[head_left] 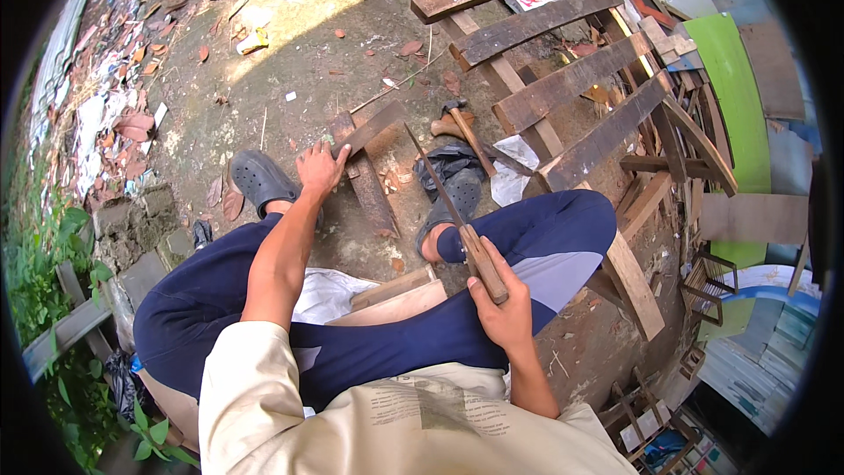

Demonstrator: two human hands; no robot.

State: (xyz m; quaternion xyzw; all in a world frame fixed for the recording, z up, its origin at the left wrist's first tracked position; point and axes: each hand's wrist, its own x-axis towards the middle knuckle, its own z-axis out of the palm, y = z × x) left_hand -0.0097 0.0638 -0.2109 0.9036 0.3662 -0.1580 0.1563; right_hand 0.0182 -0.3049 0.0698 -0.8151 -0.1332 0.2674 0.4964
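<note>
My left hand (320, 169) pressed flat, fingers spread, on a dark wooden slat (369, 127) that lay on the ground between my feet. My right hand (501, 303) was closed around the wooden handle of a long blade (437, 180), its tip reaching toward the slat. A hammer (464, 127) lay just beyond, beside a frame of curved planks (563, 84).

— What are we wearing at the bottom of the frame?
— A cream short-sleeved shirt with faint print, navy trousers with grey panels, dark perforated clogs; our forearms are bare.
</note>
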